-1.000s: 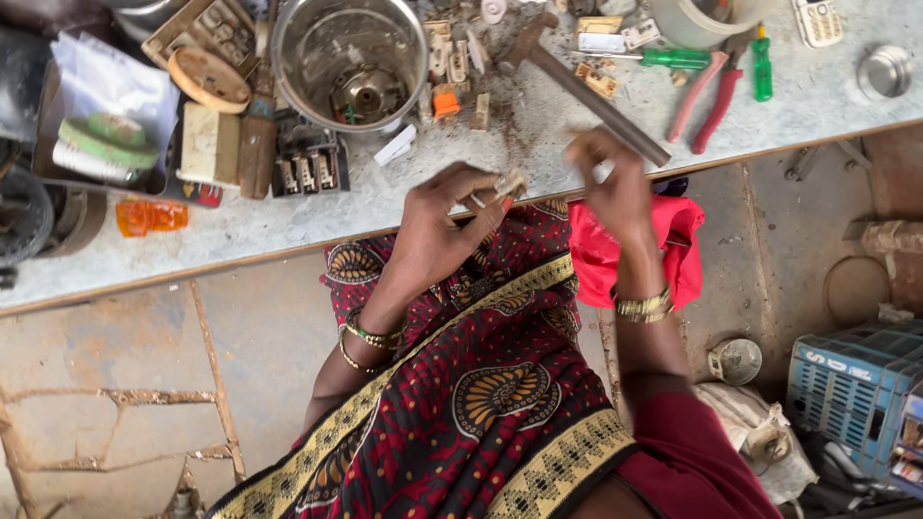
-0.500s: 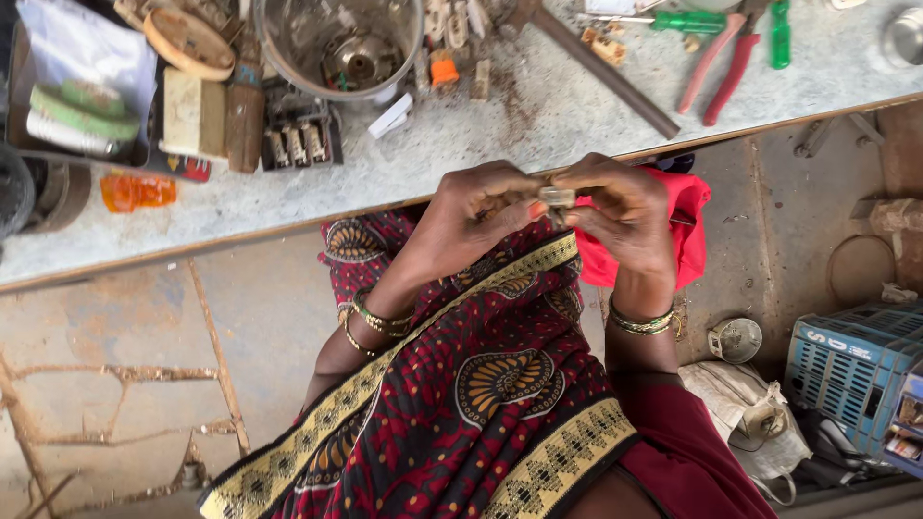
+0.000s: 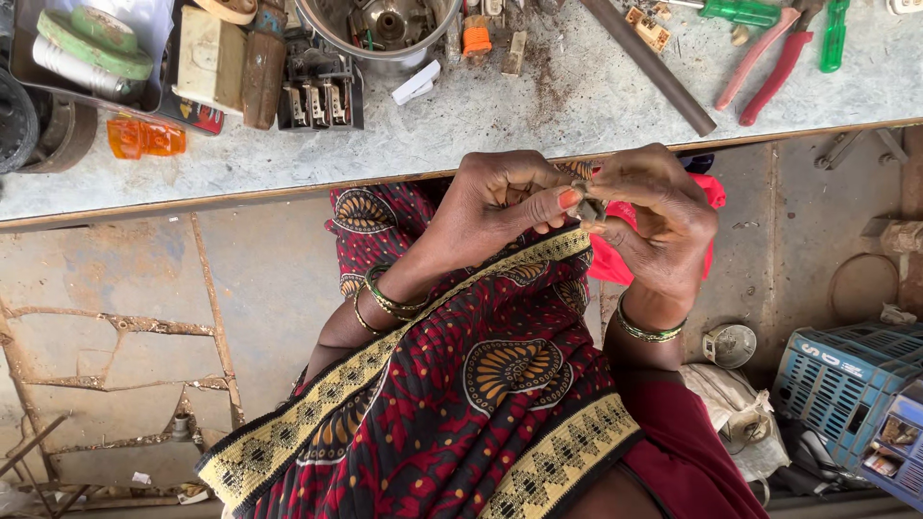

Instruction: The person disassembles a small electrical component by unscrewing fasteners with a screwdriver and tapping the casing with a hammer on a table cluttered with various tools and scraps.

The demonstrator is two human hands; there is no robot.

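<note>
Fingers of the left hand [image 3: 500, 207] and right hand [image 3: 654, 216] pinch one small metal part [image 3: 588, 205] between them, just below the bench [image 3: 461, 135] edge; it looks half-worked, though it's too small to tell.

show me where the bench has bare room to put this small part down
The grey stone bench top is bare along its near edge, from the orange plastic lens across to the dark metal rod, and again right of the red-handled pliers. The back left is crowded around the round metal housing and black switch block.
</note>
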